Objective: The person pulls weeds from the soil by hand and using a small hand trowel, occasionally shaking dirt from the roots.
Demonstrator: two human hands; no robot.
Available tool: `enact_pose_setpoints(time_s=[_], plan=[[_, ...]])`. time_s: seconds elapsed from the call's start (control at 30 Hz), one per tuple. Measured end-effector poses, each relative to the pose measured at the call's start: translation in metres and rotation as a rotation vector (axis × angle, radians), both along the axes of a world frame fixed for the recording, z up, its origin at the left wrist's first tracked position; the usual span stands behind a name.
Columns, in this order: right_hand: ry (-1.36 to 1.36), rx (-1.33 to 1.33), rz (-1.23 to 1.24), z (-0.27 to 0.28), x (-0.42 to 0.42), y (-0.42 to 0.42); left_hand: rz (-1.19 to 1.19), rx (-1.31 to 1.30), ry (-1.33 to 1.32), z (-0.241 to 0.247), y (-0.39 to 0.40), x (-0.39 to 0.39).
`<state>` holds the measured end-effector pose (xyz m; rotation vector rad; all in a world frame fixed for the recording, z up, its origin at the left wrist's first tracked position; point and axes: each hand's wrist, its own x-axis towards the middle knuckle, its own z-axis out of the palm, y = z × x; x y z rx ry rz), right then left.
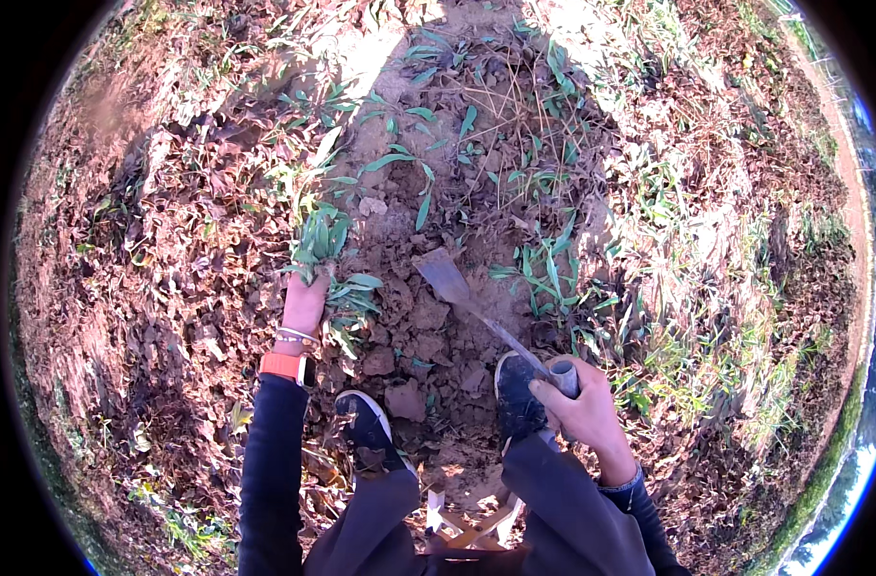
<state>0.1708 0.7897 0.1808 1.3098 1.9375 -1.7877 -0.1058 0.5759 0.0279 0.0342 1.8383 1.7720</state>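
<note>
My left hand (307, 299) is low at the left edge of the dug soil, against a clump of green leafy plants (321, 234). The leaves cover its fingers, so I cannot tell whether they grip the stems. More cut or pulled leaves (353, 299) lie just right of that wrist. My right hand (585, 407) is closed around the tubular grey handle of a small digging tool, apparently a hand hoe (445, 277). Its thin shaft slants up and left to a flat, soil-dusted blade over the loose brown clods (427, 320).
My dark shoes (369, 425) stand either side of the clods. Between my legs shows a low wooden stool (474, 529). Rooted green plants (549, 273) grow right of the blade, with dry stalks (513, 108) farther ahead. Dry brown leaves (207, 165) cover the ground at left.
</note>
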Motion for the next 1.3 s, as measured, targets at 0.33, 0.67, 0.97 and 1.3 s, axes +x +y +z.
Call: enact_pose_setpoints(time_s=[0.33, 0.67, 0.97, 1.3], plan=[[0.036, 0.583, 0.271, -0.019, -0.094, 0.029, -0.251, -0.277, 0.254, 0.004, 0.004, 0.012], [0.176, 0.749, 0.174, -0.144, -0.113, -0.004, -0.18, -0.126, 0.07, -0.007, 0.002, 0.03], [0.212, 0.77, 0.2, -0.165, -0.105, 0.044, -0.264, -0.176, -0.099, -0.011, 0.005, 0.024], [0.133, 0.655, 0.151, -0.136, -0.124, 0.023, -0.033, -0.172, -0.224, -0.014, -0.009, 0.023]])
